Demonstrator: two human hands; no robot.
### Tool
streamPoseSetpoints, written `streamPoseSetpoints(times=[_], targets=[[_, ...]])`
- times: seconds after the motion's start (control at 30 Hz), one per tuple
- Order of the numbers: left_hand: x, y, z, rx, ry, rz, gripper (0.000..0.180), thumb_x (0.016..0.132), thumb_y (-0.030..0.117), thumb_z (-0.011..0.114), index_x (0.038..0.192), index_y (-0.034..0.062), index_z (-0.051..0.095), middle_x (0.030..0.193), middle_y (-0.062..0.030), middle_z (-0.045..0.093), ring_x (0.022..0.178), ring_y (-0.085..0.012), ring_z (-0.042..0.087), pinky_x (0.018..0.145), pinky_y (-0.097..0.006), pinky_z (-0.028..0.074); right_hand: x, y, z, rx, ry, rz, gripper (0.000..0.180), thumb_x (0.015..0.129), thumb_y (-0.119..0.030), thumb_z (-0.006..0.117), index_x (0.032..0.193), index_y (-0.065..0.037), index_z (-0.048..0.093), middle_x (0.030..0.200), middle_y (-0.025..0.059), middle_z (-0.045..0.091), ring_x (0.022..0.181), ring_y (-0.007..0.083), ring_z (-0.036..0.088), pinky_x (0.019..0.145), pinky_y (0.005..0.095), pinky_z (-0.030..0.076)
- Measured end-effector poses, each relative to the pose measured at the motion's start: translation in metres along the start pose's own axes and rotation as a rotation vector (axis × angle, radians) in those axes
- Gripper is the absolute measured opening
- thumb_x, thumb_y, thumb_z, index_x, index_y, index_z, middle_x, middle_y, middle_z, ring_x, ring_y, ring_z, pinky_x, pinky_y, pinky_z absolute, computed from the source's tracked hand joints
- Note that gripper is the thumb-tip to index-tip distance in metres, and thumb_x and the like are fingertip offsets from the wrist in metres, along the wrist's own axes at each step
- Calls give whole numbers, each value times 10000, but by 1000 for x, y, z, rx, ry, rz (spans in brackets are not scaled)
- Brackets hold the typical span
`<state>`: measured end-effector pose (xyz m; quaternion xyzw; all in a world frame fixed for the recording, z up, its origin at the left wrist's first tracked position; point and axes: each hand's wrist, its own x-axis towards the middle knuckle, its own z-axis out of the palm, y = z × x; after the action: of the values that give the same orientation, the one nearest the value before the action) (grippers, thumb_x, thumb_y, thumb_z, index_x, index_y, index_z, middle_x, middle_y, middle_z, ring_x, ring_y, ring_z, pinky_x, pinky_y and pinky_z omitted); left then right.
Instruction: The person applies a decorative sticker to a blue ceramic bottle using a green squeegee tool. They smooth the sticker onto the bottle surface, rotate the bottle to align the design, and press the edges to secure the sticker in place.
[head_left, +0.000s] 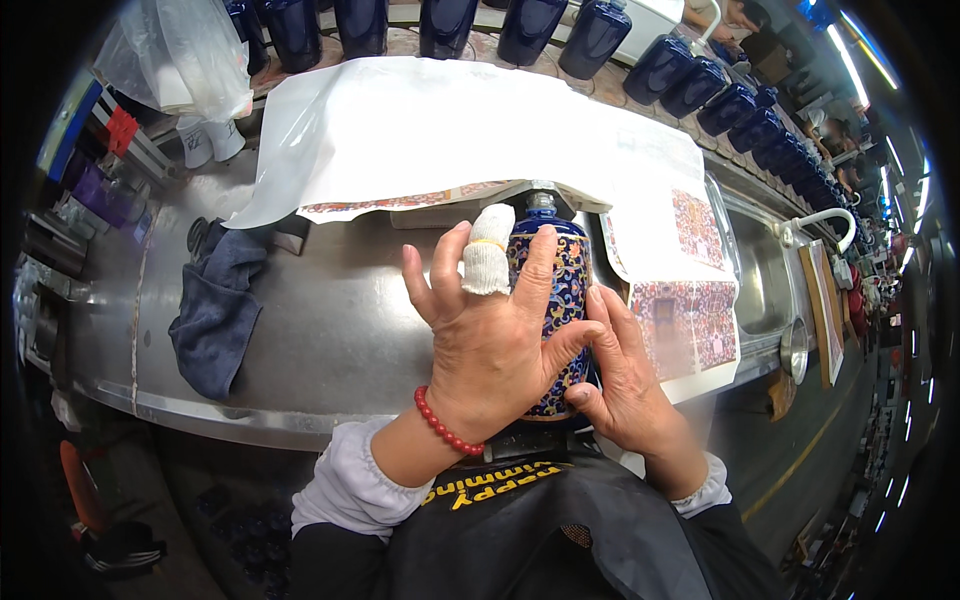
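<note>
Head view: at the near edge of the counter [340, 310], the patterned bottle [572, 270] has the wide-spread left hand [490, 345] over its face and half-open right hand [632, 390] alongside; uneven pressure might, I reckon, make it slip.

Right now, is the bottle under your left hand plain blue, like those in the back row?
No, the bottle bears a multicoloured pattern, while the back row shows plain dark blue.
</note>
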<state>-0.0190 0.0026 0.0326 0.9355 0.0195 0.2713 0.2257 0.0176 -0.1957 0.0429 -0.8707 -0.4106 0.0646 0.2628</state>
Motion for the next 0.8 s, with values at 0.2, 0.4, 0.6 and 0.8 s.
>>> streamPoseSetpoints(times=[0.2,0.4,0.6,0.8], targets=[[0,4,0,-6,19,13,790,963,685,480,1409,43,595,1351,-217,523,1389,-408,246,1136,-707,35,1,-1,-1,13,-7,17,924,897,-420,742,1584,4,292,1569,300,288,1406,488,371,1155,534,351],[0,2,0,6,13,-2,848,949,684,506,1403,-30,565,1381,-221,509,1385,-410,258,1132,-708,50,1,-1,-2,10,-14,17,923,904,-454,729,1583,4,302,1569,298,290,1399,483,378,1153,526,355],[-7,-5,-4,-8,-6,-7,922,961,711,457,1461,-63,488,1372,-226,514,1372,-403,274,1129,-695,72,1,-1,-1,27,-4,25,933,918,-489,705,1587,9,287,1568,300,290,1388,479,388,1148,523,357],[-11,-12,0,-116,-102,-13,1003,972,732,407,1480,-133,402,1175,-267,615,1366,-413,280,1116,-708,137,0,0,-1,14,0,10,939,923,-507,693,1589,11,281,1563,300,295,1375,479,398,1141,522,362]])
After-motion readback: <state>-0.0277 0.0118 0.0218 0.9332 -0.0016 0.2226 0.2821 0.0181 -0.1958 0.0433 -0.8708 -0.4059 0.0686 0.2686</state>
